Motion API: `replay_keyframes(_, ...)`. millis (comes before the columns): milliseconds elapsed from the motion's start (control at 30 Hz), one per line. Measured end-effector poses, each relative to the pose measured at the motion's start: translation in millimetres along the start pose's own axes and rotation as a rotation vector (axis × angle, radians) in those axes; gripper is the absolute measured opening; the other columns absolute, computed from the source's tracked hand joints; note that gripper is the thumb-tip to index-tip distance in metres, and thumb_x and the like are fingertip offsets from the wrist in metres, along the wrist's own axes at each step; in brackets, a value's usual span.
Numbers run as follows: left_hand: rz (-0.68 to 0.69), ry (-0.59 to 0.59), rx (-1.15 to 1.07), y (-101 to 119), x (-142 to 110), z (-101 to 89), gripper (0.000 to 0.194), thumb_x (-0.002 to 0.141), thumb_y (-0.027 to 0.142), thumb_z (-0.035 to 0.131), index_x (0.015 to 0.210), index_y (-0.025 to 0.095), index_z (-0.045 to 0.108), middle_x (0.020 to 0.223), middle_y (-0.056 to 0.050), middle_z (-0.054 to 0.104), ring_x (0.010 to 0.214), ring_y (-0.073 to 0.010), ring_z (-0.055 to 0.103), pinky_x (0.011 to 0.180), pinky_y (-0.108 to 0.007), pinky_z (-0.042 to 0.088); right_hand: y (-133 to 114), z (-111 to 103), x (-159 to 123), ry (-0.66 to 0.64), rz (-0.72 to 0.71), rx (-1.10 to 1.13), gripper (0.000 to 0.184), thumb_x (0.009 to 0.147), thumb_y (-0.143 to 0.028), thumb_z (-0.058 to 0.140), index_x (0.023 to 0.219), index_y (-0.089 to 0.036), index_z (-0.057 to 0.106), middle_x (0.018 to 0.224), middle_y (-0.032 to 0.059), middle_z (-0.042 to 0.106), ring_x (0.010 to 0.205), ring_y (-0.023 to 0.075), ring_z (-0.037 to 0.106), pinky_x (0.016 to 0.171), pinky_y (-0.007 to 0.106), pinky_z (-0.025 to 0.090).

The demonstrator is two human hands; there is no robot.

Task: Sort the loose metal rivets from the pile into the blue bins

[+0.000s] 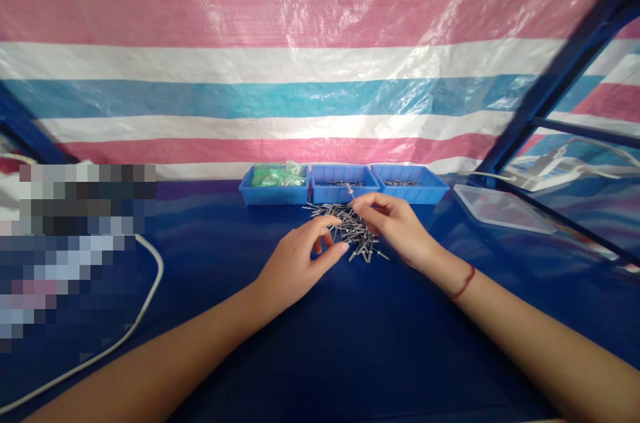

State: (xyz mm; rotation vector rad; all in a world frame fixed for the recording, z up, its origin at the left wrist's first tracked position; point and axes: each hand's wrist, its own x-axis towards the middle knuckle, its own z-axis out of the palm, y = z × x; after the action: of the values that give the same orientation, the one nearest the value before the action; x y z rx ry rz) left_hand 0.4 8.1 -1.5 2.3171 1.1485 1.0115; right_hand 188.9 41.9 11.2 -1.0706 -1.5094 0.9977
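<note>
A loose pile of metal pop rivets (353, 226) lies on the dark blue tabletop. My right hand (387, 220), with a red cord on its wrist, is above the pile's right side and pinches one pop rivet (350, 190) between thumb and fingertips. At the pile's left edge is my left hand (303, 253), its thumb and fingers apart and nothing visible between them. Just behind the pile, the middle blue bin (345, 195) holds some rivets. More rivets lie in the right blue bin (413, 194). The left blue bin (275, 196) contains green and clear plastic bags.
A clear plastic lid (505, 208) lies at the right, near a blue metal frame (530, 93) and a white power strip (547, 166). A white cable (155, 283) curves across the table's left side. Behind everything hangs a striped plastic sheet (280, 100). The far left is pixelated.
</note>
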Motion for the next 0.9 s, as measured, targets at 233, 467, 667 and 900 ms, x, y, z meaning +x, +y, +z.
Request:
replay_keyframes(233, 0.210, -0.275, 0.264, 4.5, -1.6, 0.1, 0.025, 0.090, 0.037, 0.049, 0.107, 0.031, 0.066, 0.119, -0.002, 0.061, 0.107, -0.0222, 0.053, 0.088, -0.040, 0.037, 10.0, -44.9, 29.7, 0.525, 0.228, 0.261, 0.020, 0.062, -0.026, 0.072, 0.065, -0.017, 0.054, 0.060, -0.0041, 0.047, 0.042, 0.0036, 0.035, 0.035, 0.018, 0.027)
replay_keyframes(467, 0.181, -0.262, 0.332, 0.6, -1.5, 3.1, 0.025, 0.092, 0.030, 0.046, 0.101, 0.025, 0.069, 0.114, -0.001, 0.066, 0.100, -0.0211, 0.057, 0.082, -0.037, 0.038, 10.4, -45.0, 30.8, 0.542, 0.198, 0.272, 0.015, 0.071, -0.024, 0.063, 0.064, -0.018, 0.051, 0.060, -0.0038, 0.046, 0.040, 0.0035, 0.033, 0.033, 0.018, 0.024)
replay_keyframes(667, 0.093, -0.213, 0.309, -2.1, 1.2, 1.4, 0.021, 0.091, 0.025, 0.049, 0.090, 0.022, 0.069, 0.097, -0.001, 0.070, 0.090, -0.0182, 0.061, 0.079, -0.033, 0.039, -1.9, -28.4, 20.4, 0.438, 0.165, 0.245, 0.008, 0.071, -0.022, 0.060, 0.069, -0.017, 0.054, 0.060, -0.0040, 0.047, 0.040, 0.0032, 0.033, 0.036, 0.018, 0.025)
replay_keyframes(900, 0.021, -0.187, 0.379, 1.5, 4.7, 2.8, 0.020, 0.088, 0.035, 0.054, 0.097, 0.023, 0.068, 0.095, -0.002, 0.068, 0.090, -0.0211, 0.061, 0.074, -0.033, 0.042, 3.0, -12.9, 10.8, 0.266, 0.094, 0.078, 0.019, 0.073, -0.032, 0.060, 0.081, -0.016, 0.059, 0.062, -0.0036, 0.048, 0.044, 0.0051, 0.036, 0.039, 0.020, 0.025)
